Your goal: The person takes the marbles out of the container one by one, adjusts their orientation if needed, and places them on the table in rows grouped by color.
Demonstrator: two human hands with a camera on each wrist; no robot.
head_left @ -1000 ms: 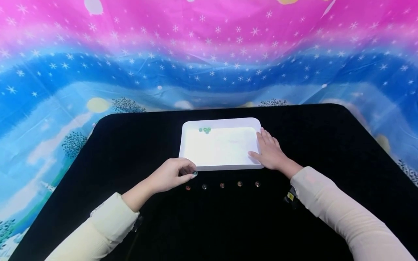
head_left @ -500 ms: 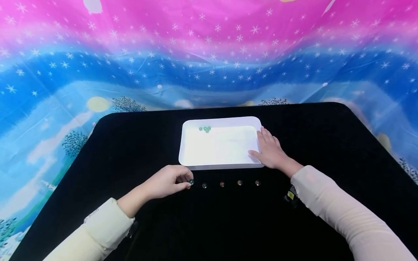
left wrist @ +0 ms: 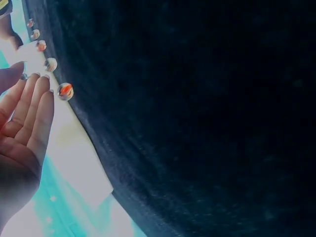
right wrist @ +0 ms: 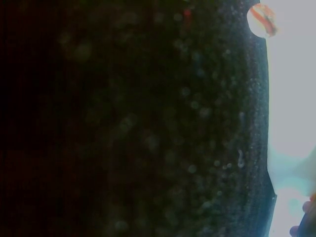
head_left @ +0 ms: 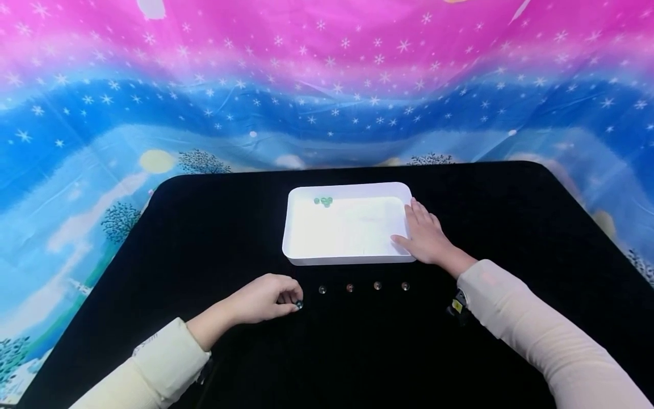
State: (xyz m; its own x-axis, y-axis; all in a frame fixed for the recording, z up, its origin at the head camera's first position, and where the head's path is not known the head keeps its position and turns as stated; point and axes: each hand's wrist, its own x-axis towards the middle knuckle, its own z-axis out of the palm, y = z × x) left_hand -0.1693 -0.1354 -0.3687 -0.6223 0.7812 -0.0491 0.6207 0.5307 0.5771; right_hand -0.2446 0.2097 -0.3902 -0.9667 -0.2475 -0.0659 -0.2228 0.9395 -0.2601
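Clock taken on tray, 12 at the far edge. Dark glass marble [head_left: 298, 305] pinched at thumb and fingertips of left hand [head_left: 268, 298], 7 to 8 o'clock, outside the white tray [head_left: 337, 236]; fingertip hold judged to suit a small, rolling thing. Contact with black cloth [head_left: 357, 352]: cannot tell. Right hand [head_left: 426, 236] laid at 3 o'clock over the side wall, fingers straight, thumb inside; tray probably being steadied. Green glass marbles [head_left: 327, 203] bunched inside at 10 to 11 o'clock, likely kept from rolling off by the walls. Four glass marbles [head_left: 349, 288] spaced apart, 7 to 5 o'clock, beyond the near wall; orange-swirled marble [left wrist: 65, 91] seen by the fingers in left wrist view. Most room for moving judged at 6 o'clock; 3 o'clock edge blocked by the hand.
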